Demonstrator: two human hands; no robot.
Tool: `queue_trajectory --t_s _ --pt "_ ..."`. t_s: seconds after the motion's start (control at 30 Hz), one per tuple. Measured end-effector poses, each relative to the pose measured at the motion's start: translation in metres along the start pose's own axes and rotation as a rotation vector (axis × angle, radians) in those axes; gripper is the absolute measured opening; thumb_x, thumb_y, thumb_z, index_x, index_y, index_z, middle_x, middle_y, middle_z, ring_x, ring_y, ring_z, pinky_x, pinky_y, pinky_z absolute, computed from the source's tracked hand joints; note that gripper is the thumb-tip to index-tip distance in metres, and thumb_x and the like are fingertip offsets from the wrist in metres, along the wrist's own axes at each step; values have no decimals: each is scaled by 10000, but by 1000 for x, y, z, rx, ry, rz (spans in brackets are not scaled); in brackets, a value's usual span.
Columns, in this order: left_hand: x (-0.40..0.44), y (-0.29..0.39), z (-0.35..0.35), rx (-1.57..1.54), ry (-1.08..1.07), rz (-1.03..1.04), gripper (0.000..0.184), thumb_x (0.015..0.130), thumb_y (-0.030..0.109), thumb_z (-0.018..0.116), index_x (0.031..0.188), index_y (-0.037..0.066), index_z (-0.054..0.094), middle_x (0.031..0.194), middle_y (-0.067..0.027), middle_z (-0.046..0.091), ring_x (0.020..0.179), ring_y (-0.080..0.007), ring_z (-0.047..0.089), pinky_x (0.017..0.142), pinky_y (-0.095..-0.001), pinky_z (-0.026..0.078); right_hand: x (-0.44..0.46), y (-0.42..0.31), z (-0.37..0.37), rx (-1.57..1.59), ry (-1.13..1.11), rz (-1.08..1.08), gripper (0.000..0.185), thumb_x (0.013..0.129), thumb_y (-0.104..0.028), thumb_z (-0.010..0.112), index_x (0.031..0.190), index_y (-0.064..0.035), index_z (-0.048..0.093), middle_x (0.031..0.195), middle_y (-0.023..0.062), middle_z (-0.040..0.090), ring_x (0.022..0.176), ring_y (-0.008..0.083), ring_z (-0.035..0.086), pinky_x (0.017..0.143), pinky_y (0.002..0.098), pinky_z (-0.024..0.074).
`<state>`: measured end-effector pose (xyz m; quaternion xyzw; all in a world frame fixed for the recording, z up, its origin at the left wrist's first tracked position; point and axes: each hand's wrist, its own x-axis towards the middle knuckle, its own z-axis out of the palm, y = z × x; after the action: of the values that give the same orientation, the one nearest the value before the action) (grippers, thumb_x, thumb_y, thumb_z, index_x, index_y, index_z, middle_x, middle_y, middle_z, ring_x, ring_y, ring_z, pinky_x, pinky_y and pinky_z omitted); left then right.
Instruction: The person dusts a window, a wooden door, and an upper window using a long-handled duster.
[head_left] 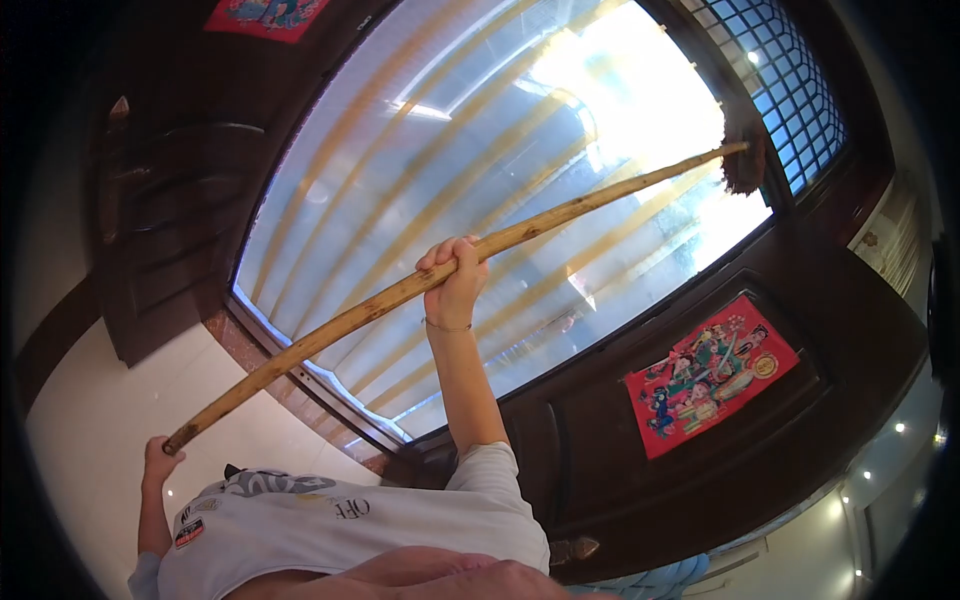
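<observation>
A long wooden broom handle (pixel 570 211) runs diagonally across the head view, from lower left to upper right. My right hand (pixel 458 280), with a thin bracelet at the wrist, is wrapped round the middle of the handle. At its lower end, my left hand (pixel 158 462) is closed round the butt. The dark reddish brush head (pixel 742 170) sits at the far end, up by the top of a bright glass pane (pixel 400 200). Whether its bristles touch the frame or the glass I cannot tell.
Dark wooden door leaves stand on both sides, the right one (pixel 590 480) with a red picture poster (pixel 710 380). Another red poster (pixel 265 15) is at upper left. A lattice window (pixel 790 90) lies above the glass. Pale floor (pixel 90 440) shows at lower left.
</observation>
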<state>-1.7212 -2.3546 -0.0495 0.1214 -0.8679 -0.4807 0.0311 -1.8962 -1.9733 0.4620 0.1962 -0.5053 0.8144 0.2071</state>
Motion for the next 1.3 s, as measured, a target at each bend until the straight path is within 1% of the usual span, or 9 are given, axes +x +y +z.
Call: queue_trajectory --t_s 0.13,0.3,0.4,0.53,0.6,0.87,0.93,1.13,1.3 --pt "60 57 -20 68 259 91 260 558 71 730 725 -30 558 679 -163 557 663 -289 562 621 -361 446 30 -9 -11 78 55 -2 122 834 -65 441 763 -87 345 553 42 382 429 174 389 440 316 389" --pt "172 48 -36 82 577 226 361 565 8 738 881 -18 566 851 -168 586 839 -313 572 744 -368 454 80 -18 -15 156 29 -146 164 855 -136 429 710 -109 356 548 16 372 458 162 404 462 313 372" --pt "203 107 -69 109 694 349 362 587 13 727 908 -20 563 873 -169 584 857 -318 570 761 -359 451 119 -29 -23 188 -21 -202 176 850 -136 425 688 -115 360 553 13 372 476 153 410 479 307 380" --pt "229 130 -95 61 690 275 357 607 27 717 920 -23 553 876 -165 576 859 -315 567 763 -355 448 135 -39 4 108 12 -216 219 850 -156 396 648 -118 320 559 6 320 500 139 355 531 311 371" --pt "219 145 -104 162 531 133 361 624 44 711 938 -28 548 889 -170 572 882 -314 563 774 -352 444 136 -37 12 110 48 -220 214 845 -150 400 649 -114 323 558 7 322 499 139 358 528 307 370" --pt "218 46 -91 108 617 211 432 609 47 741 985 -19 539 955 -177 553 932 -300 542 819 -356 433 125 9 40 70 21 -195 198 836 -113 424 653 -101 349 561 15 337 497 135 376 506 302 379" --pt "201 29 -84 78 668 217 391 610 56 733 946 -23 550 901 -177 556 895 -304 551 800 -356 439 115 26 54 57 23 -168 194 843 -113 431 662 -93 364 560 17 352 491 138 394 489 296 385" --pt "164 -18 -84 -33 410 4 297 574 57 692 817 -34 546 787 -162 542 777 -293 547 704 -354 433 95 76 98 6 26 -61 171 841 -81 455 688 -82 380 562 32 382 472 150 430 466 303 400" --pt "123 -48 -94 -125 274 -72 198 531 51 635 616 -27 474 538 -97 435 532 -190 448 525 -325 375 85 119 147 -18 18 35 151 819 -34 466 698 -72 384 558 43 399 451 166 449 436 306 406"
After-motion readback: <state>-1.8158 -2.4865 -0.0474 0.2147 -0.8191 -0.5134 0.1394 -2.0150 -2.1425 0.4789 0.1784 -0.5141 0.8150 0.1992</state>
